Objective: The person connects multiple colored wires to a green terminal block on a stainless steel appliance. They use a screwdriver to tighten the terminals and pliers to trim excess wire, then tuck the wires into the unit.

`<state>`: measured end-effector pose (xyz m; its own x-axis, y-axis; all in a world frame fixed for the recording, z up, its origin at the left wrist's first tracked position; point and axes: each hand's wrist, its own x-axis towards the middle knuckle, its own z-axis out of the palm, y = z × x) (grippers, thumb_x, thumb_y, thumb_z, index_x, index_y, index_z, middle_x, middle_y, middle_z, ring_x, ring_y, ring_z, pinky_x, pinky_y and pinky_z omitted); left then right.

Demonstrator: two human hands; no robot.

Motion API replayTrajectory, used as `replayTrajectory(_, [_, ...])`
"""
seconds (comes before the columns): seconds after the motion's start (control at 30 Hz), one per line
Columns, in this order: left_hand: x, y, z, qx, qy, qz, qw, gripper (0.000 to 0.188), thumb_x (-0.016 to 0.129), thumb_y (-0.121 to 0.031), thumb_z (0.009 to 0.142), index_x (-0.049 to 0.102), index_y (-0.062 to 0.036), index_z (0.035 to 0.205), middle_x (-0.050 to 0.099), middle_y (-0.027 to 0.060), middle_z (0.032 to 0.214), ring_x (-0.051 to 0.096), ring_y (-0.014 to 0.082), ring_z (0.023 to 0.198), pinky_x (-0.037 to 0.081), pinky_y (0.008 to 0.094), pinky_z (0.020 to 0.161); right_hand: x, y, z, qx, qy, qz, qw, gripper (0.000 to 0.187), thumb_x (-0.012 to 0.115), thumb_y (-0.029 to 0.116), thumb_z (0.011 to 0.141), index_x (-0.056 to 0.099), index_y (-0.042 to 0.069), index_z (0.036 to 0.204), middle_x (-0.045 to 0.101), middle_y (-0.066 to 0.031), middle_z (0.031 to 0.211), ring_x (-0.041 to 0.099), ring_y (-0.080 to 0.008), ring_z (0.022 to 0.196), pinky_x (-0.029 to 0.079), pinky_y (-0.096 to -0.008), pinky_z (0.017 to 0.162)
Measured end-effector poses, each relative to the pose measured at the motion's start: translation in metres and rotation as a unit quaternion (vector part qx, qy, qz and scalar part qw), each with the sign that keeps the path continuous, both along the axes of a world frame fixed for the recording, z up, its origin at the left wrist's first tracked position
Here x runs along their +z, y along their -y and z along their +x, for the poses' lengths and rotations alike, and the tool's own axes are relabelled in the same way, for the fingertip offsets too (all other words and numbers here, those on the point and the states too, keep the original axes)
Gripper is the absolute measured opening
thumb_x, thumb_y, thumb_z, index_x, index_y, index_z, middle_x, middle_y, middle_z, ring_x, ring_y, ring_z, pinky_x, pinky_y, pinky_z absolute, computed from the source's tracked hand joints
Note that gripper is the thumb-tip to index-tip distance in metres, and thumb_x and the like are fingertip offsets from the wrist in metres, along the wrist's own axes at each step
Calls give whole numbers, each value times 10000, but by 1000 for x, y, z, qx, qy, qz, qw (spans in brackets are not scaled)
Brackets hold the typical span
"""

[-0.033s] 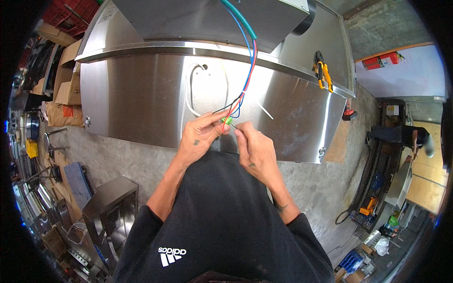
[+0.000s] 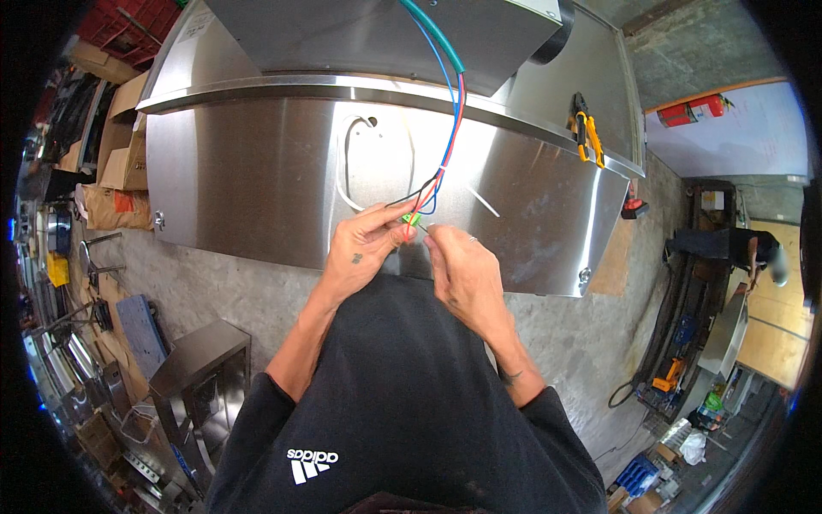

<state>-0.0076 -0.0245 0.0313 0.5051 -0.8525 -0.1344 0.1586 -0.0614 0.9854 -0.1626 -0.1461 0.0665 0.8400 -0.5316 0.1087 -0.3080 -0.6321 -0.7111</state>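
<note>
My left hand (image 2: 364, 244) pinches a small green terminal block (image 2: 411, 219) in front of the steel panel. Red, blue and black wires (image 2: 445, 158) run down to it from a teal sleeve (image 2: 447, 47) above. My right hand (image 2: 467, 265) is closed around a thin screwdriver (image 2: 424, 229); only its slim shaft shows, reaching the block from the right, and its handle is hidden by my fingers. A white cable (image 2: 342, 167) loops from a hole in the panel down to my left fingers. Exactly where the wire ends sit cannot be made out.
The stainless steel panel (image 2: 240, 180) lies before me under a steel box (image 2: 377, 38). Yellow-handled pliers (image 2: 587, 133) rest at its right edge, near a white strip (image 2: 483, 201). A steel stand (image 2: 201, 360) is at lower left. Another person (image 2: 728, 246) works at far right.
My right hand has turned slightly around the screwdriver. My left hand and the terminal block stay in place.
</note>
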Motion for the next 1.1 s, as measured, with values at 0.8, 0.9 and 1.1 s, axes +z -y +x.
replayTrajectory(0.8, [-8, 3, -4, 57, 17, -13, 998, 370, 726, -26, 982, 695, 11, 1349, 686, 74, 1126, 673, 120, 958, 578, 267, 863, -7, 7, 10, -24, 52, 64, 996, 133, 598, 94, 1052, 562, -28, 1095, 551, -238, 1004, 614, -467, 873, 499, -527, 732])
replayTrajectory(0.9, [-6, 4, -9, 71, 3, -17, 997, 377, 736, -17, 971, 699, 8, 1345, 690, 72, 1138, 674, 122, 981, 579, 276, 873, -7, 7, 8, -28, 0, 69, 997, 118, 597, 64, 1044, 566, -37, 1096, 558, -212, 1000, 606, -410, 901, 499, -481, 793])
replayTrajectory(1.1, [-10, 2, -8, 75, 34, -6, 997, 386, 755, -13, 950, 705, 6, 1333, 700, 108, 1225, 690, 139, 1011, 586, 291, 891, -11, 9, 10, -16, 59, 45, 997, 148, 560, 115, 1076, 583, -31, 1088, 571, -217, 989, 619, -396, 913, 499, -456, 810])
